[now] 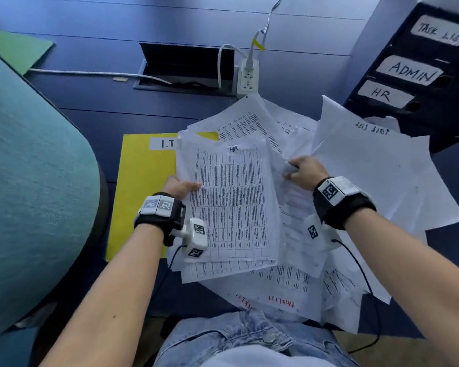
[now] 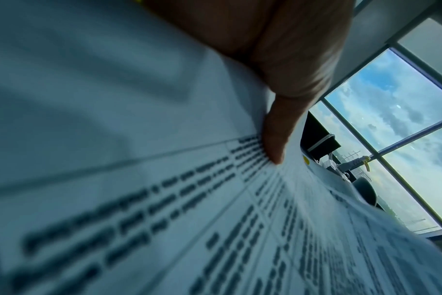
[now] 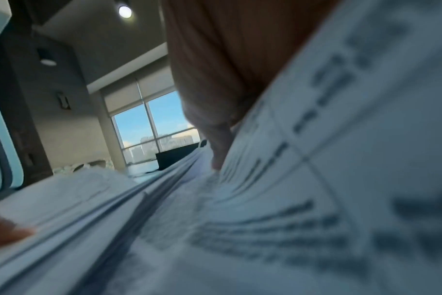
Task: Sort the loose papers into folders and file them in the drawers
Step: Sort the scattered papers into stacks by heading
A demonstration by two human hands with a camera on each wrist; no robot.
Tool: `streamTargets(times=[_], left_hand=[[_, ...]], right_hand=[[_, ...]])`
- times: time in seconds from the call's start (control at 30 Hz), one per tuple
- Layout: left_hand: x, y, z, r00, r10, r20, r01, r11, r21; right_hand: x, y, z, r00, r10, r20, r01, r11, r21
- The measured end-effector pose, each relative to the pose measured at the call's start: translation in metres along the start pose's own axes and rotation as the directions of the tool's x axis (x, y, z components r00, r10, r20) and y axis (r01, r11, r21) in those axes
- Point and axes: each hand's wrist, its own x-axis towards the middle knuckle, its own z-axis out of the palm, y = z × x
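Dozens of loose papers point(image 1: 289, 276) lie fanned across the dark blue worktop point(image 1: 90, 102) in front of you, overlapping at all angles. Your left hand point(image 1: 179, 186) grips the left edge of the stack headed "HR" point(image 1: 233, 202), thumb lying flat on top of the printed table and the other fingers hidden beneath. Your right hand point(image 1: 304, 172) is curled around a bunched fold of sheets just right of that stack.

These sheets look thin, light and floppy; held by one edge they will likely sag and slide over one another, since the smooth surfaces give little friction. Support the stack from below near the middle of a long edge, and square it before lifting. Pinching hard, as your right hand does, will probably crease the paper.

A yellow folder point(image 1: 141, 192) labelled "I.T" lies flat under the stack's left side; it looks like stiffer card. At the far right stand the black drawers point(image 1: 419, 83), boxy, with white labels reading "TASK LIST", "ADMIN" and "HR". A green folder point(image 1: 19, 49) lies well apart at far left.
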Motion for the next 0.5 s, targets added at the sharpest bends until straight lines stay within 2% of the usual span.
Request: streamTargets(times=[0.07,0.13,0.23,0.3,0.37,0.43,0.5], left_hand=[[-0.001,0.000,-0.001,1.000,0.002,-0.006,-0.002,1.000,-0.008],[-0.001,0.001,-0.002,1.000,-0.017,0.006,0.017,1.000,-0.005],[-0.005,0.004,-0.003,1.000,-0.027,0.009,0.027,1.000,0.016],[-0.002,0.005,-0.005,0.999,-0.036,0.027,0.035,0.999,0.016],[-0.001,0.007,-0.006,0.999,-0.047,0.022,0.047,0.999,-0.002],[-0.001,0.010,-0.008,0.999,-0.038,0.010,0.038,0.999,-0.021],[-0.002,0.014,-0.008,1.000,-0.030,-0.001,0.029,0.999,-0.045]], right_hand=[[-0.001,-0.004,-0.010,0.984,0.028,-0.175,-0.009,0.994,0.108],[-0.005,-0.013,-0.028,0.933,0.040,-0.358,0.021,0.986,0.166],[-0.006,-0.026,-0.059,0.821,-0.017,-0.571,0.168,0.963,0.212],[-0.003,-0.031,-0.081,0.734,0.029,-0.679,0.269,0.905,0.330],[-0.004,-0.037,-0.100,0.662,0.140,-0.737,0.366,0.797,0.480],[-0.007,-0.038,-0.113,0.624,0.257,-0.738,0.494,0.602,0.627],[-0.009,-0.037,-0.120,0.619,0.357,-0.700,0.584,0.388,0.713]])
